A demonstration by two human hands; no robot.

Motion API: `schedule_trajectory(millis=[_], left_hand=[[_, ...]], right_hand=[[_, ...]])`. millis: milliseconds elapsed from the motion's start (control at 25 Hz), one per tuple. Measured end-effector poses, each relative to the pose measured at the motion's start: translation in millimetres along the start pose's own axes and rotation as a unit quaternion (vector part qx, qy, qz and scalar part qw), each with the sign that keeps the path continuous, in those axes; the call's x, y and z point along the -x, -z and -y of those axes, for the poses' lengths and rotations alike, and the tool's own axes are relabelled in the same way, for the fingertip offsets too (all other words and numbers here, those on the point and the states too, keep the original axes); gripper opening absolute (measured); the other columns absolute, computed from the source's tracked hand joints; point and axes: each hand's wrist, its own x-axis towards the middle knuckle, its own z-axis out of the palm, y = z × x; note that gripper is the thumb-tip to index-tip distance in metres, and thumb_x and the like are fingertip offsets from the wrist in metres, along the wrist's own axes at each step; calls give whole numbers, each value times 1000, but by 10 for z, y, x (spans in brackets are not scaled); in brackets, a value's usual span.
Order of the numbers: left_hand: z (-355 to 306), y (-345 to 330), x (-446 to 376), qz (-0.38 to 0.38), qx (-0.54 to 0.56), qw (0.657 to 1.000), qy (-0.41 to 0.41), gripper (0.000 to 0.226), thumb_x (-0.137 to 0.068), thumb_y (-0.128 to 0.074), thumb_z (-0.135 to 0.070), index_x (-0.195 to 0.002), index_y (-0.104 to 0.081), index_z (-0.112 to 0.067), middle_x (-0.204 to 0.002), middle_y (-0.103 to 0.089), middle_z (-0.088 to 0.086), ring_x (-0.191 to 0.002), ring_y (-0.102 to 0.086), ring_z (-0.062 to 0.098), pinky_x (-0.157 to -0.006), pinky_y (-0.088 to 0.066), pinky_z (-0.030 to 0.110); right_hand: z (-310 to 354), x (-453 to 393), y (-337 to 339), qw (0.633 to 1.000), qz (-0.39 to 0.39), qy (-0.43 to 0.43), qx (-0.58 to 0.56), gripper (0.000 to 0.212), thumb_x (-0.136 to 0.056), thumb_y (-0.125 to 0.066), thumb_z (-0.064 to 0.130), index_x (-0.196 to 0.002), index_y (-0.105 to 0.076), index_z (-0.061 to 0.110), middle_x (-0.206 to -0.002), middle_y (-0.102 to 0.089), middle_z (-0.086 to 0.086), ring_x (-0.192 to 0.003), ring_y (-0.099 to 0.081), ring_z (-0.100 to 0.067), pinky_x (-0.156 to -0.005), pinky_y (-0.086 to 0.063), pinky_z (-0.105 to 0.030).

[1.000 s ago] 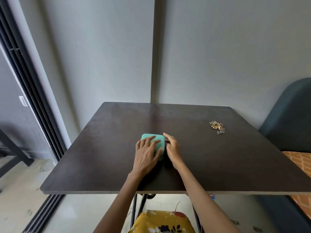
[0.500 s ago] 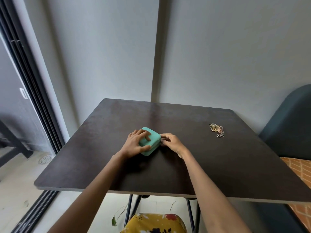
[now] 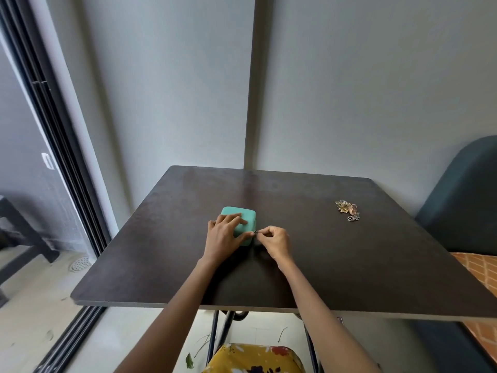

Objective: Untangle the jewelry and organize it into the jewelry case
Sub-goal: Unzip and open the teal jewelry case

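Observation:
A small teal jewelry case (image 3: 243,216), closed, sits on the dark table (image 3: 322,265) left of centre. My left hand (image 3: 223,236) lies over its top and near side, fingers curled round it with the thumb on its front. My right hand (image 3: 274,242) is at the case's right front corner and pinches a small dark zipper pull there. A tangled heap of gold and silver jewelry (image 3: 347,210) lies far to the right, apart from both hands.
A dark blue chair back (image 3: 462,200) stands beyond the table's right edge, with an orange patterned cushion (image 3: 478,267) below it. A sliding door frame (image 3: 67,157) runs along the left. Grey wall behind the table.
The case has turned under my left hand, which shifted from flat on the lid to gripping it. My right hand moved along the case's side to its right front corner.

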Motion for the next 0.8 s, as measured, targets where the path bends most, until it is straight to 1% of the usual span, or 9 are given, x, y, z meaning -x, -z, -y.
schedule_trajectory(millis=[80, 160, 280, 360, 400, 440, 520, 640, 800], left_hand=[[-99, -43, -46, -3, -19, 999, 27, 57, -75, -43, -69, -107, -65, -27, -130, -58, -8, -117, -48, 19, -82, -26, 32], [-190, -92, -63, 1, -28, 998, 52, 45, -83, -52, -58, -114, -64, -28, -136, -53, -6, -120, -44, 18, -82, -23, 33], [-268, -124, -94, 13, -19, 998, 64, 35, -97, -40, -40, -126, -57, -30, -144, -45, -3, -128, -36, 18, -84, -20, 33], [-241, -73, -83, 22, 90, 991, 93, 36, -101, -33, -27, -133, -48, -23, -142, -47, 1, -131, -34, 19, -88, -19, 31], [-203, -45, -49, 21, 164, 981, 102, 35, -100, -35, -18, -134, -45, -17, -138, -48, 4, -130, -36, 21, -94, -21, 30], [-160, -18, 11, 14, 228, 969, 94, 35, -96, -39, -6, -130, -44, -13, -135, -48, 7, -129, -38, 24, -99, -25, 30], [-112, 28, 158, -6, 290, 956, 50, 36, -82, -47, 8, -112, -49, -10, -135, -45, 10, -132, -38, 25, -102, -32, 28], [-95, -2, 259, 15, 255, 967, 13, 24, -78, -57, 1, -99, -53, -12, -143, -36, 8, -138, -30, 20, -102, -37, 28], [-101, -60, 205, 25, 110, 993, -22, 15, -84, -65, -10, -98, -59, -6, -147, -37, 10, -143, -21, 29, -112, -30, 44]], right_hand=[[-3, 139, -30, 1000, -6, 2, -6, 4, -77, -70, 22, -76, -71, 19, -72, -69, 6, -65, -61, -7, -61, -47, -22], [24, 250, -101, 1000, -17, -1, -15, 7, -79, -68, 23, -79, -72, 17, -76, -71, 1, -71, -65, -14, -67, -51, -29], [119, 348, -221, 1000, -20, 17, 6, 13, -82, -66, 23, -89, -72, 13, -87, -73, -1, -80, -66, -16, -70, -48, -26], [153, 374, -239, 999, -20, 21, -17, 14, -82, -68, 22, -93, -69, 14, -90, -72, 1, -81, -64, -12, -71, -46, -22], [150, 369, -235, 999, -18, 18, -38, 15, -81, -69, 21, -95, -66, 15, -91, -71, 1, -80, -63, -10, -72, -47, -21], [149, 359, -222, 998, -19, 13, -59, 17, -81, -70, 20, -96, -62, 17, -91, -71, 1, -80, -63, -9, -73, -48, -23], [137, 334, -213, 995, -23, 4, -92, 20, -81, -70, 19, -95, -57, 19, -90, -71, 0, -81, -64, -11, -77, -51, -27], [142, 339, -225, 993, -21, -10, -116, 21, -82, -68, 20, -96, -53, 19, -90, -68, 1, -84, -65, -14, -77, -54, -29], [124, 324, -209, 993, -11, 3, -118, 23, -81, -70, 22, -96, -53, 19, -87, -69, 2, -82, -66, -12, -76, -54, -28]])
